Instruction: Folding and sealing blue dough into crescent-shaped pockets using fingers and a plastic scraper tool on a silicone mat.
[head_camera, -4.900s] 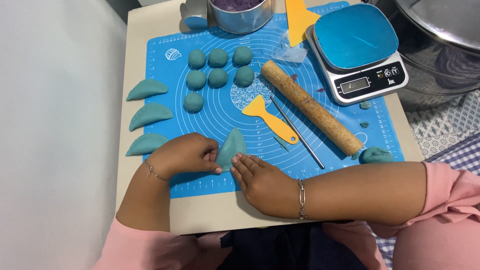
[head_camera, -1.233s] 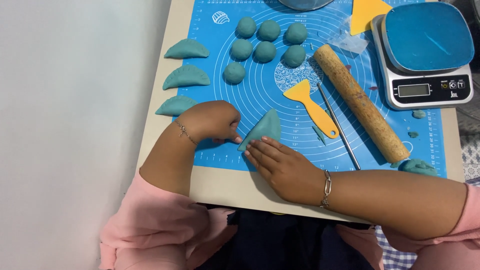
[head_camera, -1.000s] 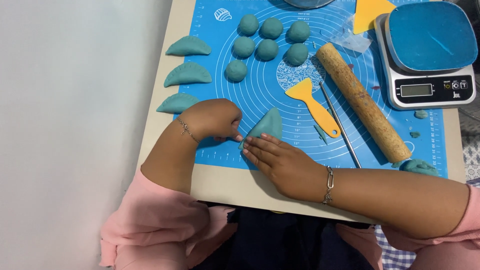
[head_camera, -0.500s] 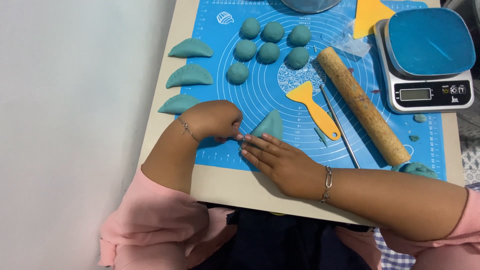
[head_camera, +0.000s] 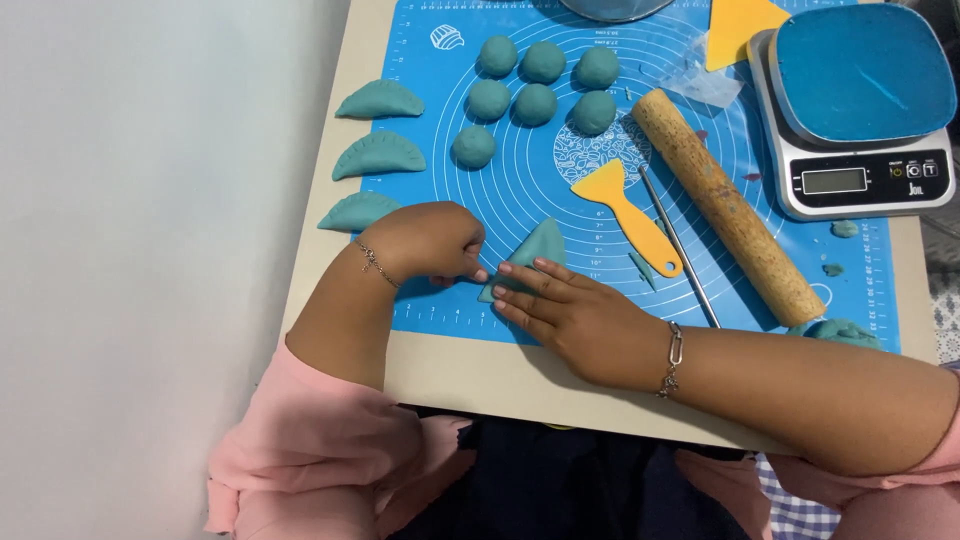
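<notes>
A folded half-moon piece of teal dough (head_camera: 540, 248) lies on the blue silicone mat (head_camera: 480, 310) near its front edge. My left hand (head_camera: 430, 243) is curled, its fingertips pinching the piece's lower left corner. The flat fingers of my right hand (head_camera: 565, 310) press on the piece's near edge. Three finished teal dumplings (head_camera: 378, 155) lie in a column along the mat's left edge. Several teal dough balls (head_camera: 535, 85) sit behind the hands.
A wooden rolling pin (head_camera: 725, 205), a yellow scraper (head_camera: 625, 210) and a thin metal rod (head_camera: 680, 248) lie right of the hands. A kitchen scale (head_camera: 860, 110) with a blue top stands at the back right. A lump of teal dough (head_camera: 835, 330) sits by my right forearm.
My left fingertips have shifted slightly along the dough piece's edge, while my right fingers stay pressed on it. The view has drifted a little.
</notes>
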